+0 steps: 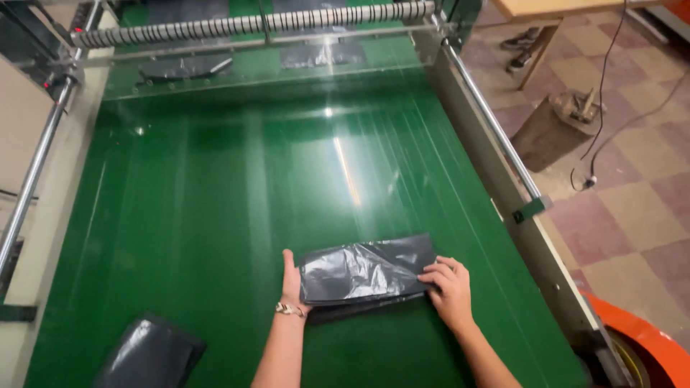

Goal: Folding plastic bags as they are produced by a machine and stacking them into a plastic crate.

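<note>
- Lower left: a dark folded bag (149,353), cut off by the frame edge, lies on the green surface (215,187).
- Left hand (292,284), grip flat and open, presses the black bag stack (366,271) at lower centre.
- Right hand (449,286), fingers spread, rests on the stack's right end, gripping nothing.

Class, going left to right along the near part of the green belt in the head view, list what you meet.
Folded dark plastic bag lying alone → left hand → stack of dark plastic bags → right hand → belt's metal side frame → orange object.
</note>
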